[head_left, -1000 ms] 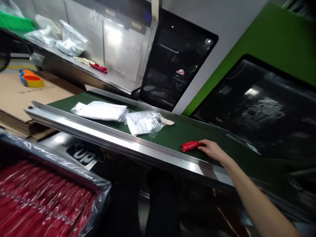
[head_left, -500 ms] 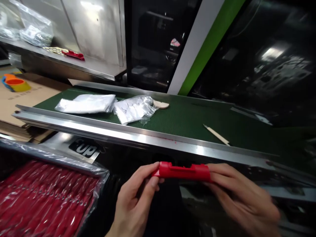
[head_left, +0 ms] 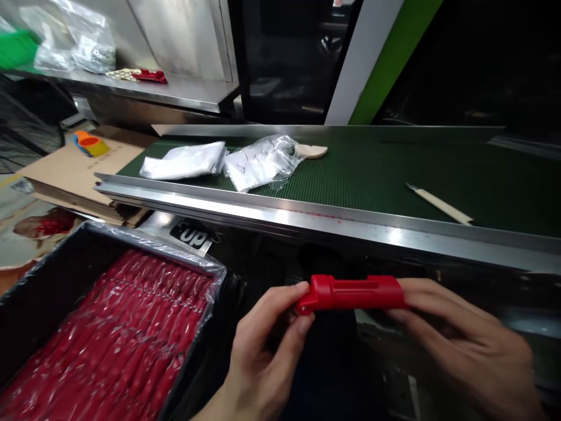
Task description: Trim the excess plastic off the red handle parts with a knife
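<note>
The left hand (head_left: pixel 267 351) and right hand (head_left: pixel 468 345) hold a red plastic sleeve (head_left: pixel 350 293) level between them, each grip closed around one end, just in front of the steel-edged green conveyor belt (head_left: pixel 372 175). A wooden-handled knife (head_left: pixel 438 203) lies on the belt, and a plastic-lined black bin (head_left: pixel 56 263) of red parts (head_left: pixel 118 327) sits left of the hands.

Your camera sits on your head and faces forward and down, across a long green textured conveyor belt (head_left: pixel 372 175) with a steel edge rail (head_left: pixel 307 219). Your bare left hand (head_left: pixel 263 356) and right hand (head_left: pixel 464 339) sit closest, at the frame's bottom, around a red plastic tube (head_left: pixel 350 292), with a steel shelf (head_left: pixel 188 96) farthest, along the top.
</note>
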`<act>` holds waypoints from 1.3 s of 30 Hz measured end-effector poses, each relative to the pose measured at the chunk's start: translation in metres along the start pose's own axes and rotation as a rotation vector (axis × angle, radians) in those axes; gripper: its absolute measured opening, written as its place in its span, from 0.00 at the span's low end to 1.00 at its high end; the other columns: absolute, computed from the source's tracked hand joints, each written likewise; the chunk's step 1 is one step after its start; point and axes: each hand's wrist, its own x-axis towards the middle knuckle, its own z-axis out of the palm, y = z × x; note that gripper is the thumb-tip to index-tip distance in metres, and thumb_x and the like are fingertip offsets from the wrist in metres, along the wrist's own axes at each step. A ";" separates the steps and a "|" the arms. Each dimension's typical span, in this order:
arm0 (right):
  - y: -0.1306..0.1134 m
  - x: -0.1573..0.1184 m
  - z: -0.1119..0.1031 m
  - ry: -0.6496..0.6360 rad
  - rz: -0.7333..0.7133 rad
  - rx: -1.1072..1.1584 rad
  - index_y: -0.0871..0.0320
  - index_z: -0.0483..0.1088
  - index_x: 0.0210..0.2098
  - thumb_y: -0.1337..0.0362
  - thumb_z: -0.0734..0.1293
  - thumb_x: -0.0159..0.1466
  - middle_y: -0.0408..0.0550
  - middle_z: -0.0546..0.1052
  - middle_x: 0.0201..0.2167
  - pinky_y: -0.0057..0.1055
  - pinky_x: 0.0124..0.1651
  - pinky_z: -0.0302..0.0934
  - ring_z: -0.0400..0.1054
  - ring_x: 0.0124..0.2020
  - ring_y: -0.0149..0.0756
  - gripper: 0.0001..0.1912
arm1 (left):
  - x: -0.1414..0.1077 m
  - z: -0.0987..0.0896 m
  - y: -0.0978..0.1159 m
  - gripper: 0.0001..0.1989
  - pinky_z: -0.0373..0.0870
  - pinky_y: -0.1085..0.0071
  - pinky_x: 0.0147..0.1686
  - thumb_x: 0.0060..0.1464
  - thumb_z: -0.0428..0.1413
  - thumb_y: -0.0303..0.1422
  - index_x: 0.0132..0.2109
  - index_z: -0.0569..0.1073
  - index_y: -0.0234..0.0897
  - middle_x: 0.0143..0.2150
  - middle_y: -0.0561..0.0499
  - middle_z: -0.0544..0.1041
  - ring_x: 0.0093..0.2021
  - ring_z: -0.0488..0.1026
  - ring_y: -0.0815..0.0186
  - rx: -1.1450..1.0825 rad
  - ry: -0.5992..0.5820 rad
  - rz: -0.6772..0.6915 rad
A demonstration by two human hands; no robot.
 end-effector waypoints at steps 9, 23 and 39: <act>0.002 -0.005 0.019 -0.012 0.640 0.465 0.47 0.77 0.38 0.54 0.73 0.57 0.42 0.79 0.32 0.18 0.31 0.69 0.73 0.29 0.29 0.10 | 0.013 -0.007 -0.004 0.11 0.70 0.82 0.32 0.60 0.57 0.39 0.48 0.76 0.43 0.34 0.55 0.76 0.31 0.72 0.75 -0.189 0.104 -0.307; -0.029 0.054 0.074 -0.278 0.375 0.314 0.48 0.74 0.40 0.58 0.62 0.69 0.39 0.78 0.29 0.16 0.34 0.64 0.72 0.32 0.25 0.09 | 0.025 -0.053 -0.032 0.38 0.56 0.64 0.66 0.57 0.58 0.30 0.68 0.48 0.47 0.68 0.47 0.57 0.67 0.56 0.62 0.422 0.036 0.171; 0.005 0.238 0.129 -0.303 -0.172 -0.377 0.58 0.73 0.42 0.60 0.63 0.67 0.48 0.77 0.41 0.38 0.49 0.64 0.70 0.42 0.36 0.10 | 0.022 -0.091 -0.027 0.10 0.65 0.75 0.33 0.57 0.53 0.39 0.44 0.70 0.41 0.35 0.53 0.71 0.34 0.69 0.68 0.044 0.053 -0.186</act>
